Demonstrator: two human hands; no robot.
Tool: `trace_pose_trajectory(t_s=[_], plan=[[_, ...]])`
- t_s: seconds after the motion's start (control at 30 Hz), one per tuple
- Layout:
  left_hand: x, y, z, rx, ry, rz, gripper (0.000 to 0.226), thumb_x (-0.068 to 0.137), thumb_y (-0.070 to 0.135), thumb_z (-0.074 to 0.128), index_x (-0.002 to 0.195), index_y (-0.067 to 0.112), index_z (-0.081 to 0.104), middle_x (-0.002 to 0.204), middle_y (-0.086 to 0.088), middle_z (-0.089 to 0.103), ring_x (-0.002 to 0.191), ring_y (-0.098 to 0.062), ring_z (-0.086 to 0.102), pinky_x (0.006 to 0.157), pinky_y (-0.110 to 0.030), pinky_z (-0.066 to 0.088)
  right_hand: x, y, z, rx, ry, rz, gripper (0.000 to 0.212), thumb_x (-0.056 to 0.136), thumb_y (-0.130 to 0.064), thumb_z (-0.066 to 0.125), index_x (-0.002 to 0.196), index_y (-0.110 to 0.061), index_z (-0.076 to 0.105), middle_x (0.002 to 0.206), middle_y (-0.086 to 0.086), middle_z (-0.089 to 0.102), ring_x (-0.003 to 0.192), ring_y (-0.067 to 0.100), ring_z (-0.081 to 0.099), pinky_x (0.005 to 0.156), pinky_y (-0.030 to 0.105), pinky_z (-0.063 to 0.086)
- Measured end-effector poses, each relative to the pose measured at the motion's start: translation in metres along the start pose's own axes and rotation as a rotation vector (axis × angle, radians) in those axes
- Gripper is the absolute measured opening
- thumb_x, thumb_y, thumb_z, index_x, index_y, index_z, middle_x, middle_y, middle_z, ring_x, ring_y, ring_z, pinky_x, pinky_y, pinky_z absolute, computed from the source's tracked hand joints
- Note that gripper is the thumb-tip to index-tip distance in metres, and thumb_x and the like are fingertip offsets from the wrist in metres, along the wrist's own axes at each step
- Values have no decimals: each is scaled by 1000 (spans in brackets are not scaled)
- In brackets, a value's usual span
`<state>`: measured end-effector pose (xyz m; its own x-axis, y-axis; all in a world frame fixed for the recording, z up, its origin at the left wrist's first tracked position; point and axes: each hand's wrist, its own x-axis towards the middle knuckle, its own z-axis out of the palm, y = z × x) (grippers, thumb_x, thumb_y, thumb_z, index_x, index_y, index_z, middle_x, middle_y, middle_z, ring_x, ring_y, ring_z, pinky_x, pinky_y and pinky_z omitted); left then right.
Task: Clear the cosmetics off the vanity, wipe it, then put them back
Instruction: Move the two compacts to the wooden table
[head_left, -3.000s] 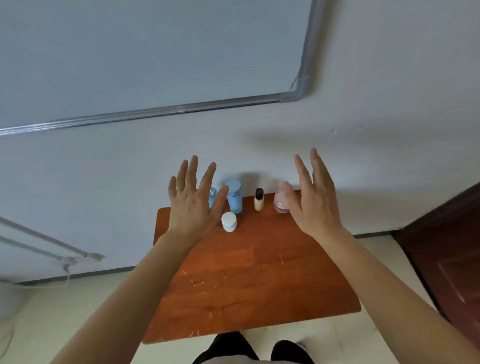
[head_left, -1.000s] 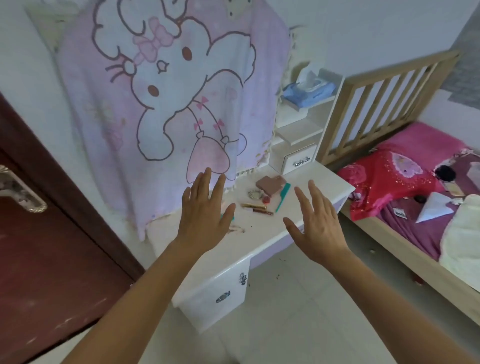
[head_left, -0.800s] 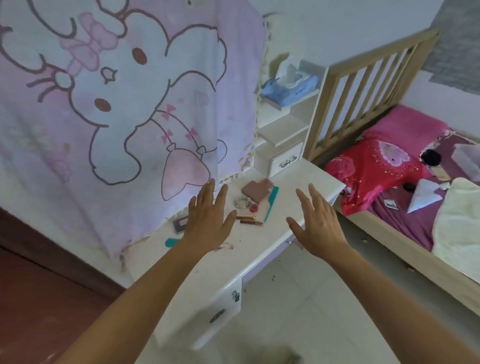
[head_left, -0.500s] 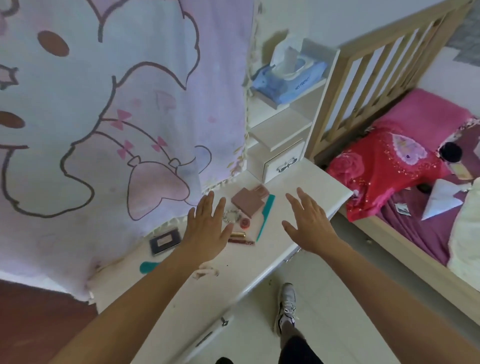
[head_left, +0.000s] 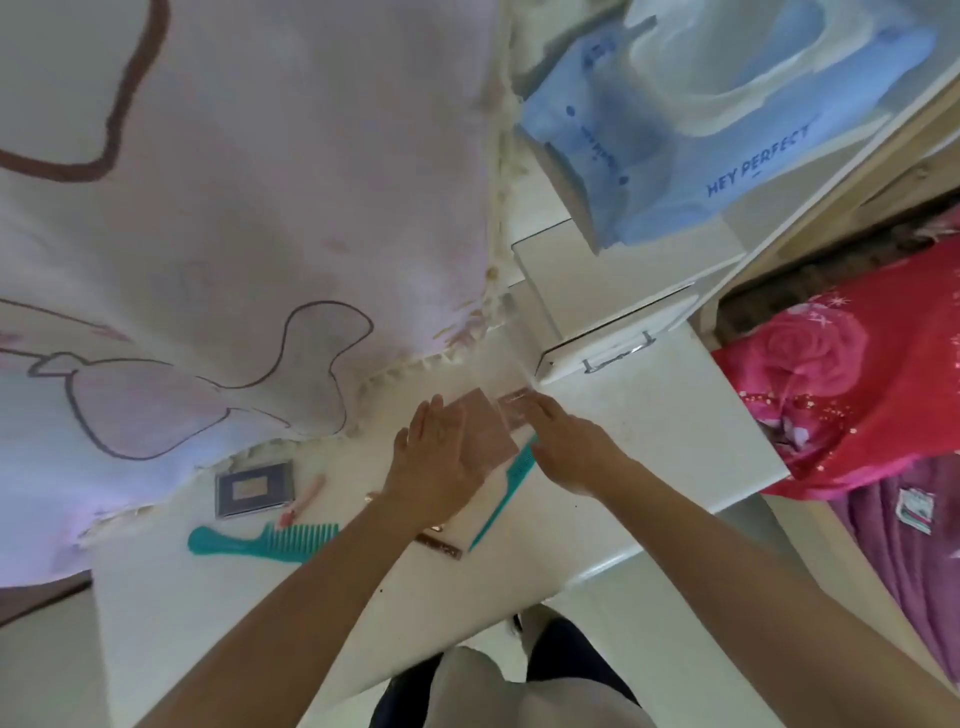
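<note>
blue tissue pack (head_left: 675, 171), tissue (head_left: 727, 67) poking out, sits on the vanity shelf (head_left: 831, 169).

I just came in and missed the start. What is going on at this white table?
A person at the white vanity has both hands at a flat pinkish-brown case near its back edge: left hand on one side, right hand on the other. It is too blurred to tell whether either grips it. Clearing has hardly begun: a wide teal comb, a thin teal comb, a dark compact, a pink tube and a brown stick lie on the top.
</note>
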<state>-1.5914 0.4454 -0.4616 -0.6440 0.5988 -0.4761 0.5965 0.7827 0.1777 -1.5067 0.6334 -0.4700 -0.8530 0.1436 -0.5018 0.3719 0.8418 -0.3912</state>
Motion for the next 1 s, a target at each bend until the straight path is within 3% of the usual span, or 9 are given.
trace_pose_trajectory(t_s=[0.17, 0.27, 0.43, 0.57, 0.67, 0.8, 1.0], plan=[[30, 4, 27, 57, -35, 1, 107, 79, 68, 56, 152, 16, -2, 160, -17, -8, 147, -35, -5, 117, -51, 17, 33, 14, 27, -98, -43, -57, 76, 96, -10, 50, 154, -33, 6, 165, -5, -8, 78, 31, 66, 65, 38, 51], [38, 0, 37, 42, -25, 2, 109, 77, 64, 62, 152, 15, 2, 160, -18, -1, 147, -35, 0, 117, -48, 17, 41, 16, 33, -108, -53, -54, 78, 96, -11, 50, 154, -35, 4, 164, -4, -11, 78, 32, 65, 60, 37, 45], [45, -5, 39, -31, 0, 4, 103, 71, 53, 71, 149, 19, 13, 156, -16, 10, 141, -34, 14, 111, -45, 28, 43, 11, 30, -294, -9, -5, 83, 81, -4, 66, 148, -24, 21, 157, 6, 11, 78, 33, 67, 59, 35, 44], [44, -11, 33, -100, 30, 25, 107, 58, 51, 76, 144, 19, 22, 141, -11, 28, 130, -31, 23, 106, -42, 37, 44, 13, 26, -304, 24, -3, 73, 88, -9, 65, 145, -25, 22, 156, 6, 20, 78, 34, 68, 58, 35, 42], [34, -18, 19, -140, 116, 19, 103, 52, 50, 75, 137, 20, 26, 133, -8, 30, 122, -28, 25, 100, -42, 40, 39, 11, 15, -246, 77, 5, 51, 93, -18, 57, 137, -21, 31, 128, 9, 46, 79, 34, 67, 62, 38, 48], [6, -28, -6, -130, 236, -10, 104, 49, 53, 74, 136, 22, 27, 131, -7, 31, 120, -29, 27, 98, -41, 41, 17, 1, 2, -97, 82, 38, 47, 88, -40, 55, 129, -23, 39, 99, 4, 57, 85, 28, 63, 68, 32, 48], [-71, -51, -35, -210, 442, -118, 98, 57, 52, 76, 138, 25, 29, 137, -5, 29, 122, -27, 27, 93, -45, 46, -4, -36, -10, -6, 327, -152, 52, 83, -48, 60, 131, -28, 53, 107, -4, 63, 82, 24, 64, 71, 34, 52]])
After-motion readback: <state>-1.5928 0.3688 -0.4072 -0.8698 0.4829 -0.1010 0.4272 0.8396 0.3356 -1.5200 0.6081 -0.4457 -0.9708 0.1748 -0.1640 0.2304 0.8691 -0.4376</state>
